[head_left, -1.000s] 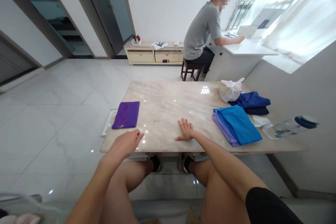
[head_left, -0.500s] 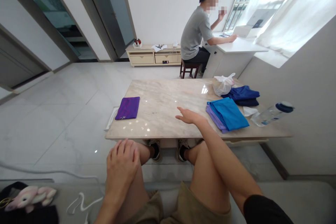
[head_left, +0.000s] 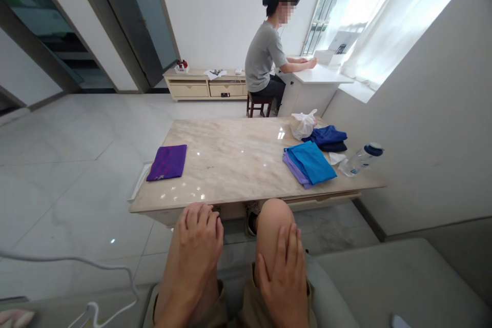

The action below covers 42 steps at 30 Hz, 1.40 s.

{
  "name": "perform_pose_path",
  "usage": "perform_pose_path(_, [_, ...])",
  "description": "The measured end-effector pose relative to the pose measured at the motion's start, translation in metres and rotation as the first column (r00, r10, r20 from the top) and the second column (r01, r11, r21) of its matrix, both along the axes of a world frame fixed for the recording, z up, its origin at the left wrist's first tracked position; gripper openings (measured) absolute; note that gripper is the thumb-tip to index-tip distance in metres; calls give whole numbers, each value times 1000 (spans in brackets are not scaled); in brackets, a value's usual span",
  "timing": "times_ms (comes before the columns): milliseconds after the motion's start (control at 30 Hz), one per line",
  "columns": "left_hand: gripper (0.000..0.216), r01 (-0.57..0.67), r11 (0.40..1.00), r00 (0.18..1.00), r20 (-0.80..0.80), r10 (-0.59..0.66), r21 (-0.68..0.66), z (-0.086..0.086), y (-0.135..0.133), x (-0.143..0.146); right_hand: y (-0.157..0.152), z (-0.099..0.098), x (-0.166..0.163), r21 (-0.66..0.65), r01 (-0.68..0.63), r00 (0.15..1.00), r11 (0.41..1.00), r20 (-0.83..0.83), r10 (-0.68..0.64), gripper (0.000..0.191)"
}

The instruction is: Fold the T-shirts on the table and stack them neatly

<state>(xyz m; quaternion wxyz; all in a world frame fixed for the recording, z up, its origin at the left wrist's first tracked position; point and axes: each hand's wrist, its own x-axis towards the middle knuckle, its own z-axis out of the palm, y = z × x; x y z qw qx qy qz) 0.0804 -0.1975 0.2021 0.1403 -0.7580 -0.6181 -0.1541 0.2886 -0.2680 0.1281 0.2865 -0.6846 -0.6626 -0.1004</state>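
Note:
My left hand lies spread over my left knee, holding nothing. On my right thigh, just behind the knee, rests my right hand, its fingers stretched out and nothing in it. In front of both knees stands a marble-topped table. A folded purple cloth lies near its left end. Toward the right are a folded bright blue cloth and a lavender cloth partly under it. Both hands are apart from the cloths.
Behind the blue cloth sit a white plastic bag, dark blue folded fabric and a clear water bottle. Another person sits at a white desk by the window. A white cable runs at lower left.
My right hand has come back from over the table onto my right thigh. My left hand stays on the knee. The view has shifted, and the other person's raised hand is now down.

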Motion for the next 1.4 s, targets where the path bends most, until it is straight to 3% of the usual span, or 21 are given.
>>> perform_pose_path(167, [34, 92, 996, 995, 27, -92, 21, -6, -12, 15, 18, 16, -3, -17, -96, 995, 995, 4, 96, 95])
perform_pose_path(300, [52, 9, 997, 975, 222, -26, 81, -15, -21, 8, 15, 21, -4, -38, -168, 986, 985, -4, 168, 98])
perform_pose_path(433, [69, -84, 996, 940, 334, 64, 44, -25, -31, -1, 6, 18, -16, -60, -197, 980, 979, -24, 196, 101])
perform_pose_path(767, [67, -59, 996, 949, 312, 34, 69, -29, -39, -9, -4, 17, -26, -59, -250, 968, 966, -17, 249, 104])
perform_pose_path(900, [63, -2, 994, 982, 187, -18, 107, -28, -46, -11, -5, 19, -31, -63, -223, 975, 973, -30, 222, 105])
perform_pose_path(1033, [64, 53, 998, 996, 76, -56, 40, -31, -52, -17, -5, 21, -28, -85, -215, 976, 973, -40, 212, 106])
perform_pose_path(1167, [80, 45, 992, 979, 195, -68, 121, -38, -51, -24, -5, 23, -25, -102, -190, 982, 977, -41, 186, 105])
perform_pose_path(1267, [94, -27, 982, 948, 315, -34, 187, -40, -46, -27, -2, 24, -26, -102, -159, 987, 982, -27, 157, 106])
perform_pose_path(1400, [88, -57, 990, 934, 357, 7, 130, -43, -37, -32, 5, 20, -29, -91, -153, 988, 984, -28, 151, 106])
